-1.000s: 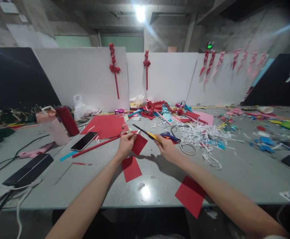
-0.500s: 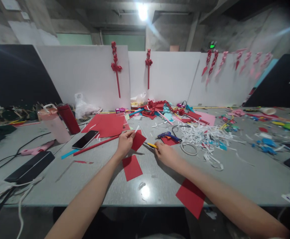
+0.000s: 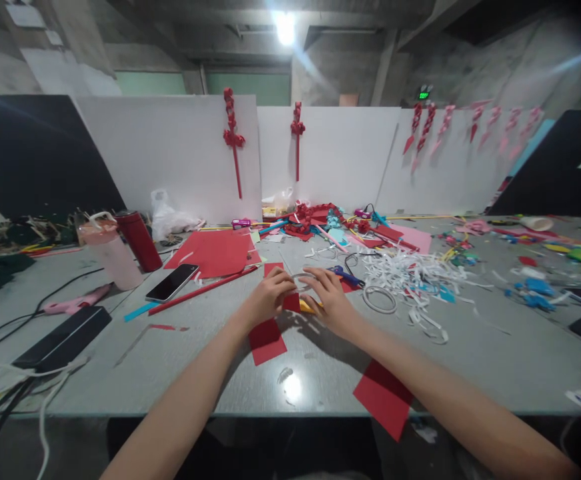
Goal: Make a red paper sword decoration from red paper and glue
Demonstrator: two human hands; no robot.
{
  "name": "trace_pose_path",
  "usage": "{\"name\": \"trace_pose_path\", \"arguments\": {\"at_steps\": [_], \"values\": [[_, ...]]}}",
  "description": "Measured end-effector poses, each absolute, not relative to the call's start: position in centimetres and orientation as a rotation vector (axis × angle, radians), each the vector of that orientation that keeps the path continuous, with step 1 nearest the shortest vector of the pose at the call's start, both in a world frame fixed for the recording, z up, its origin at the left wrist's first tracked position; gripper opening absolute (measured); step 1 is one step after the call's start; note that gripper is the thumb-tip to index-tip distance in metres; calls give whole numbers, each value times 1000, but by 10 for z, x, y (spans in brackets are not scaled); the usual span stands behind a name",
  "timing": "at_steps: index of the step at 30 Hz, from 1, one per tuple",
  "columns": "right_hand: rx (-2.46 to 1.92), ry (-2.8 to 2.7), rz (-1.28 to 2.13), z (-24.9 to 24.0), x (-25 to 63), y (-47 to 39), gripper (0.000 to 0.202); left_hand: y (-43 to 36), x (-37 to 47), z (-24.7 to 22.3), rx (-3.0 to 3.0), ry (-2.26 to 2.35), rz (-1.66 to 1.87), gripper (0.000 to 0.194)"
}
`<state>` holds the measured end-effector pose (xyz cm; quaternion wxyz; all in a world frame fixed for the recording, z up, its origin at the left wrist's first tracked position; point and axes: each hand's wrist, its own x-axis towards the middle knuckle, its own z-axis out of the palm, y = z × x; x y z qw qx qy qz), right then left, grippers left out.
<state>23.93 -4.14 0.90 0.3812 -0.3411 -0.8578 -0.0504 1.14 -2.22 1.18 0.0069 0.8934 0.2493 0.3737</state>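
Observation:
My left hand (image 3: 273, 297) is closed on a small red paper piece (image 3: 291, 303) over the middle of the table. Facing it, my right hand (image 3: 333, 300) has its fingers curled, with a slim yellow cutter (image 3: 311, 305) partly hidden between thumb and fingers. A thin pale strip (image 3: 300, 275) runs between the fingertips of both hands; how it is gripped is unclear. Under the left wrist lies a red paper square (image 3: 267, 343). Another red square (image 3: 383, 400) hangs over the front edge beneath my right forearm.
A blue glue gun (image 3: 346, 275) and a tape roll (image 3: 379, 299) lie right of my hands, beside a heap of white strips (image 3: 410, 270). To the left are a phone (image 3: 172, 283), a red paper stick (image 3: 200, 291), bottles (image 3: 138, 240) and a power block (image 3: 64, 339).
My hands have come together over the red paper. The cutter has drawn back into my right hand, and its fingers have reached toward my left. The paper has turned and is more covered.

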Motion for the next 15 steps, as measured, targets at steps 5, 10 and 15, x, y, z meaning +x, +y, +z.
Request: {"name": "trace_pose_path", "arguments": {"at_steps": [5, 10, 15], "values": [[-871, -2239, -63, 4, 241, -38, 21, -20, 15, 8, 2845, 745, 1168, 38], [-877, -2157, -80, 4, 245, -34, 21, -21, 18, 6, 2687, 766, 1347, 32], [-895, -2125, -101, 7, 247, -35, 19, -22, 21, 3, 2551, 829, 1314, 24]]}}
